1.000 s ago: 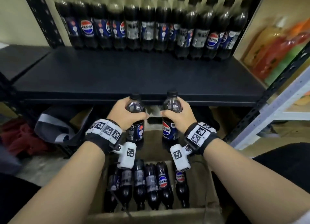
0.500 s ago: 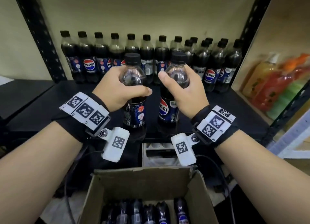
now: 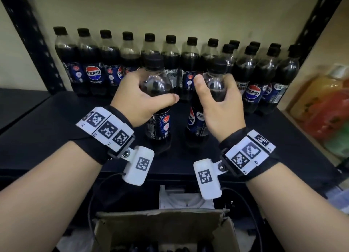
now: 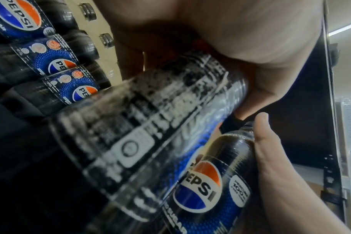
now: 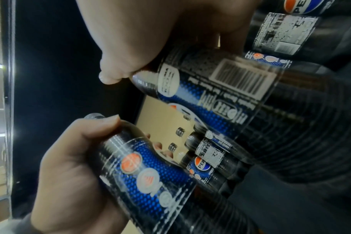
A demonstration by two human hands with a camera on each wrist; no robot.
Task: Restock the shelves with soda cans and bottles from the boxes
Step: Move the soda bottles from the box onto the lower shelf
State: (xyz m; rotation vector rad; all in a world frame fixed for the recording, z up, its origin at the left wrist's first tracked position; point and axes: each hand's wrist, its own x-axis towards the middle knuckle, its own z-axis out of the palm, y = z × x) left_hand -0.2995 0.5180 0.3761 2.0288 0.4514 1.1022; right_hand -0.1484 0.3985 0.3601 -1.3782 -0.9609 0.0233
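My left hand (image 3: pixel 140 98) grips a dark Pepsi bottle (image 3: pixel 160 127) by its shoulder; my right hand (image 3: pixel 217 104) grips a second Pepsi bottle (image 3: pixel 196 123) the same way. Both bottles stand upright side by side over the black shelf (image 3: pixel 56 130), in front of a row of Pepsi bottles (image 3: pixel 94 62) along the back wall. Whether their bases touch the shelf I cannot tell. The left wrist view shows my left-hand bottle (image 4: pixel 150 126) close up, with the other bottle (image 4: pixel 210 182) beside it. The right wrist view shows my right-hand bottle (image 5: pixel 220 95) and the left-hand bottle (image 5: pixel 142 166).
An open cardboard box (image 3: pixel 162 225) with more bottles sits below the shelf's front edge. Black shelf uprights (image 3: pixel 34 44) frame both sides. Orange, red and green drink bottles (image 3: pixel 324 108) lie beyond the right divider. Bare shelf lies left of the held bottles.
Both hands have carried their bottles up from the box, over the shelf's front edge and further in toward the back row. My view has risen with them.
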